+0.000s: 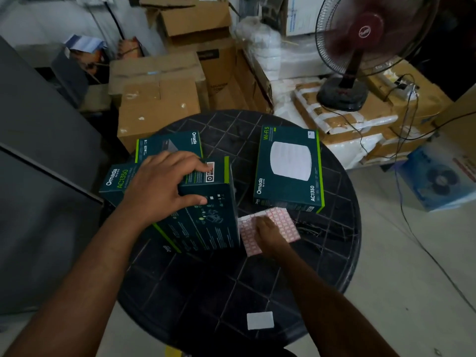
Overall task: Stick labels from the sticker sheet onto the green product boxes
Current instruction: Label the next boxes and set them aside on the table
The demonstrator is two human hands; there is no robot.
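Note:
A dark green product box [206, 220] stands tilted on its edge at the middle of the round black table [257, 279]. My left hand [164, 184] grips its top edge, fingers over the far side and thumb on the near face. Two more green boxes lie behind it at the left, one [168, 145] further back and one [116, 181] under my wrist. Another green box [288, 168] lies flat at the right, picture side up. The pink-and-white sticker sheet [286, 225] lies just right of the held box; my right hand [268, 234] rests on it, fingertips hidden.
A small white paper rectangle [260, 320] lies near the table's front edge. Cardboard cartons [157, 99] are stacked behind the table. A spinning red fan [360, 47] stands on wrapped parcels at the back right, with cables trailing down. A grey cabinet [38, 176] stands at the left.

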